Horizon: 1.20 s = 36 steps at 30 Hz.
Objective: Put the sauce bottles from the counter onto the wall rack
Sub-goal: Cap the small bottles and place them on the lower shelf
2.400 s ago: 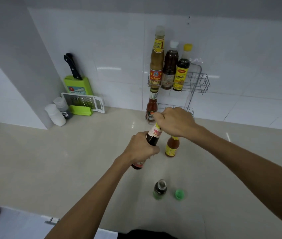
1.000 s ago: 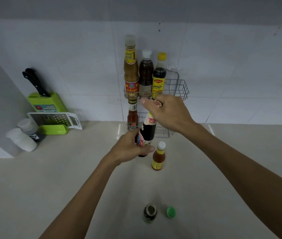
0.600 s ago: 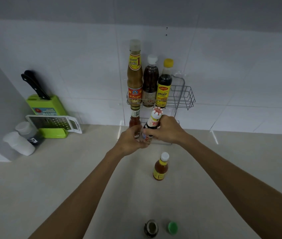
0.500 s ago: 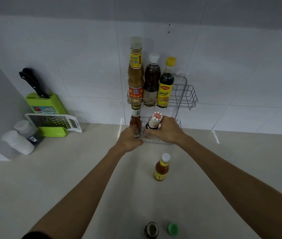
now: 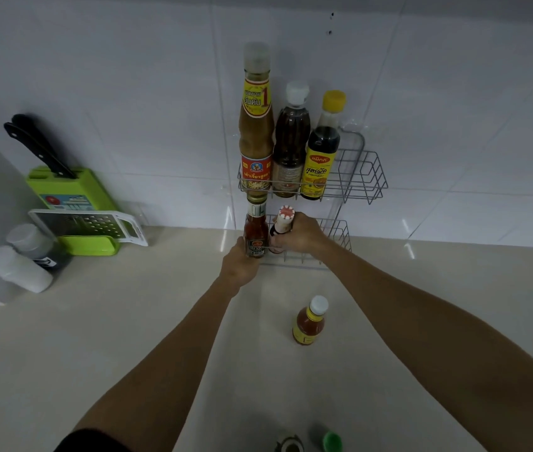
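Head view, wall rack (image 5: 361, 177): wire, two tiers, fixed to the tiled wall; three tall sauce bottles stand at the left of the upper tier, its right part bare.
Head view, lower tier: a red chili sauce bottle (image 5: 255, 234) stands at the left end; just beside it on the right is the dark bottle with the red-and-white cap (image 5: 285, 220), upright.
Right hand (image 5: 301, 234): curled round the body of the dark bottle inside the lower tier, holding it; whether its base sits on the wire yet cannot be told.
Left hand (image 5: 240, 264): at the front of the lower tier, fingers against the lower part of the chili sauce bottle, apparently steadying it; how firm the hold is cannot be told.
Table (image 5: 128, 337): one small orange sauce bottle (image 5: 309, 322) with a white cap stands upright, well short of the rack; an open dark bottle (image 5: 289, 445) and a loose green cap (image 5: 332, 441) sit at the near edge of view.
Key relation: the orange bottle lies nearer the person than both hands, below the right forearm, long axis vertical; the right hand looks nearer to it.
Step, as judged: seating the dark bottle, then releasing.
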Motion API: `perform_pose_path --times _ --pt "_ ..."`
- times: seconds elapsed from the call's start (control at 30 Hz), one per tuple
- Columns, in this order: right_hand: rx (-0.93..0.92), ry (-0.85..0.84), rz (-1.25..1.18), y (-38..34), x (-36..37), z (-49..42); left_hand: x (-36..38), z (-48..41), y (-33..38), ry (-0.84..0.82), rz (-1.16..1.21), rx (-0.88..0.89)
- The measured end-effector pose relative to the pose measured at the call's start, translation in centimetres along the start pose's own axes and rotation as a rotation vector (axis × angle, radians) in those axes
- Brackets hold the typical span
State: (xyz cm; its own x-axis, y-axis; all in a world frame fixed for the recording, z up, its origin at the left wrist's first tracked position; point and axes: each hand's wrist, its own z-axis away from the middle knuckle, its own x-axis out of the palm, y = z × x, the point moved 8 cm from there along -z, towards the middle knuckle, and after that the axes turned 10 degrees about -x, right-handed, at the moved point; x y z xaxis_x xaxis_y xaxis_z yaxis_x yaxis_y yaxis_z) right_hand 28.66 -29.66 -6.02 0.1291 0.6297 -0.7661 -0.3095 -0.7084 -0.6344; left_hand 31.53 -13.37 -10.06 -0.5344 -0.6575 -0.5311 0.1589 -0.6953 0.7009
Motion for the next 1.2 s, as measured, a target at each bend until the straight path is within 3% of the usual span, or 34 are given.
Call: perform_pose_path --times 0.13,0.6,0.83,1.07,1.2 --pt "0.079 -0.061 -0.034 1.2 0.5 -1.6 0.2 -0.2 -0.7 -0.006 0.021 -0.007" --pt "0.082 -0.186 -0.027 1.0 1.8 -1.2 0.5 -0.4 -1.2 -0.050 0.082 -0.039" --pt "0.100 -0.082 -0.035 0.8 -1.5 2.8 -0.6 2.1 -3.6 -0.079 0.066 -0.041" --pt "-0.023 0.099 -0.168 -1.9 -5.5 12.7 0.4 8.5 -6.2 -0.103 0.262 -0.008" --pt "-0.012 0.381 -0.350 -1.1 -6.5 20.5 1.6 13.3 -8.2 -0.181 0.248 0.041"
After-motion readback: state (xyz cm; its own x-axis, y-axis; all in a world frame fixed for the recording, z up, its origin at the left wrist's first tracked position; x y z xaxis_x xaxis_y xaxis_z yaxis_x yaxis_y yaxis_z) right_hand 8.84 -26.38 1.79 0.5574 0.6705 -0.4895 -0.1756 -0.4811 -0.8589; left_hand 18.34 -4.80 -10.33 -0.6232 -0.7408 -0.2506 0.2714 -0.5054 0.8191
